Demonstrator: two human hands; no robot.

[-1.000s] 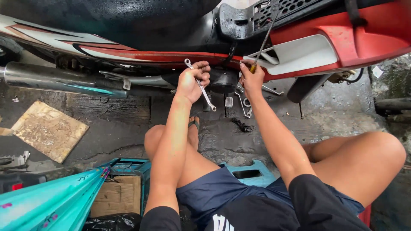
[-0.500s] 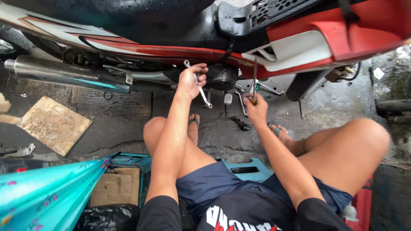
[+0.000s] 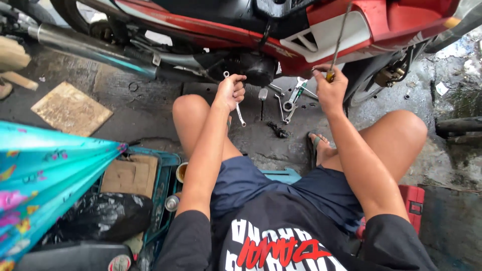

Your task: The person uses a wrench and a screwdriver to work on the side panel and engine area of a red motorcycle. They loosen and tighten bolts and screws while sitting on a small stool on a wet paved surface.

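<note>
Head view is showing a person sitting on the ground by a red motorbike (image 3: 351, 25). Left hand (image 3: 230, 91) is closing tight around a silver wrench (image 3: 240, 113), near the engine (image 3: 256, 68). Right hand (image 3: 329, 90) is squeezing a screwdriver (image 3: 337, 42) that is pointing up. More wrenches (image 3: 291, 103) are lying on the ground between the hands.

Packages by the teal crate

1 flat brown cardboard box (image 3: 129, 174) lies in the teal crate (image 3: 168, 161), against its upper rim; 1 bulging black plastic bag (image 3: 103, 217) sits just below it, at the crate's lower-left corner.
</note>
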